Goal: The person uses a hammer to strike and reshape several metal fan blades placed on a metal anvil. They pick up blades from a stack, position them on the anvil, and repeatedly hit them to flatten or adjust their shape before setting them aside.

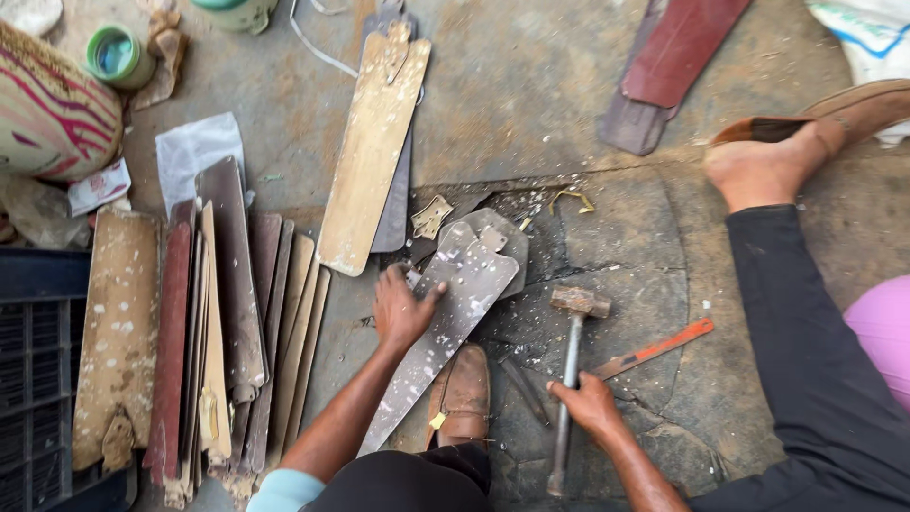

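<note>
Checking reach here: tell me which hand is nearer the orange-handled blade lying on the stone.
Right. The right hand grips the hammer just left of the orange-handled blade. The left hand presses on the grey fan blade, farther off to the left.

Fan blade (pixel 445 322) under left hand (pixel 403 308) | hammer (pixel 572 370) in right hand (pixel 588 406), three o'clock of blade | blade stack (pixel 218 332) nine o'clock
</note>
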